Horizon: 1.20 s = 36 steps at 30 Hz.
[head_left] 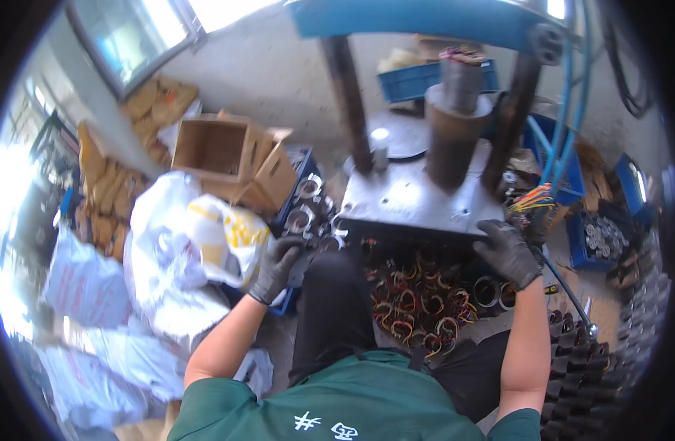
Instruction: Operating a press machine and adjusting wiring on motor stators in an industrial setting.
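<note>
left hand [277, 266] grip pinching stator [302, 253] over blue crate [299, 192]; right hand [508, 252] spread on press plate [414, 197].

Green shirt, black trousers, black gloves

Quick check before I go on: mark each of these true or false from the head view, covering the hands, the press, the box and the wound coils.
1. Both hands wear dark gloves. True: left hand, right hand.
2. The right hand rests at the front right corner of the grey press plate. True.
3. The cardboard box is taped shut. False: its flaps stand open.
4. The wound coils lie on top of the press plate. False: they are heaped on the floor below it, by the person's knee.
5. The left hand is at the metal parts in the blue crate. True.
</note>
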Tool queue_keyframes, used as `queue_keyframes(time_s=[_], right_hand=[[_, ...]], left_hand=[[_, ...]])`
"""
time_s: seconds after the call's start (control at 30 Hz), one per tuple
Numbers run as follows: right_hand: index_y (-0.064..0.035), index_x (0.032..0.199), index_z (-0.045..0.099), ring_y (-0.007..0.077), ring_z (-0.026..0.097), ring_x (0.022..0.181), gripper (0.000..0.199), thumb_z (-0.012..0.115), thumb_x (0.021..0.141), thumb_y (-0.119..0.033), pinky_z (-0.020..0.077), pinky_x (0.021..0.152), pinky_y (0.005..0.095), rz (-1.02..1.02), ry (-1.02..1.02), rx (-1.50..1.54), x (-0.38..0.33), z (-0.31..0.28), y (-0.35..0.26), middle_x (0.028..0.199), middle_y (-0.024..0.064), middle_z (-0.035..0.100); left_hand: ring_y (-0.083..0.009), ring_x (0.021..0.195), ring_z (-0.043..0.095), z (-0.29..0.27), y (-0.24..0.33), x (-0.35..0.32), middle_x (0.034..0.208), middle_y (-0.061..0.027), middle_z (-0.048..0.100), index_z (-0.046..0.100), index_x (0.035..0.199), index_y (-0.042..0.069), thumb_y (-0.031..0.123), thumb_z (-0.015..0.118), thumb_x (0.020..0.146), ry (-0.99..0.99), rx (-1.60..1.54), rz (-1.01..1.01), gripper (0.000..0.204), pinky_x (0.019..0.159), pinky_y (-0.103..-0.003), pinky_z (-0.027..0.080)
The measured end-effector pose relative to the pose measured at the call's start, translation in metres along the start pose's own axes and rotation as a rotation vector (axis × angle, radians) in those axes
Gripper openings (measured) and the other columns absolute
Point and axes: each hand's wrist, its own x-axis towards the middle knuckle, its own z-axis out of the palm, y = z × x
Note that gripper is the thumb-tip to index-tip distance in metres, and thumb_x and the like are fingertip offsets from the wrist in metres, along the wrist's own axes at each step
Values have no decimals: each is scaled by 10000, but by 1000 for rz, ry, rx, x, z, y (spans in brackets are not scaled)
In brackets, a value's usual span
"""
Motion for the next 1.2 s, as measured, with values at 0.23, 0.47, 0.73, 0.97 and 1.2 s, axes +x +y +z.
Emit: queue_keyframes(time_s=[0.23, 0.47, 0.73, 0.97, 1.2], right_hand=[[19, 1361, 634, 243, 652, 1244, 412, 729, 980, -106, 472, 1109, 362, 109, -267, 244, -17, 18, 26, 1356, 156, 684], [46, 1336, 629, 250, 665, 1173, 386, 700, 981, -88, 502, 1035, 355, 85, -477, 136, -19, 47, 23, 1255, 173, 715], [25, 1211, 673, 192, 671, 972, 237, 659, 989, -56, 555, 866, 335, 251, -511, 288, -117, 49, 102, 1068, 82, 720], [8, 1196, 675, 121, 613, 759, 239, 651, 999, -125, 503, 673, 294, 406, -479, 408, -129, 73, 132, 901, 34, 663], [4, 1263, 660, 137, 628, 824, 286, 664, 1009, -129, 528, 735, 303, 579, -674, 292, -135, 49, 146, 1013, 57, 685]], left_hand=[[-389, 1212, 657, 8, -142, -307, 1263, -237, 709, 713, 1252, 20, 407, 653, 1002, 163, 283, -765, 465, 1057, -452, 500], [-401, 1241, 642, 29, -175, -500, 1294, -241, 696, 683, 1300, 21, 431, 666, 964, 144, 429, -1209, 530, 1071, -461, 494], [-389, 1023, 731, -23, -216, -493, 1170, -259, 732, 723, 1199, 53, 366, 590, 983, 446, 796, -1071, 402, 943, -491, 550], [-423, 1233, 645, -184, -235, -443, 1343, -292, 655, 666, 1320, 77, 403, 567, 965, -84, 1209, -371, 492, 1063, -500, 510], [-373, 1232, 654, -261, -230, -368, 1319, -214, 686, 650, 1305, 27, 285, 845, 724, -739, 1001, -846, 665, 1105, -430, 495]])
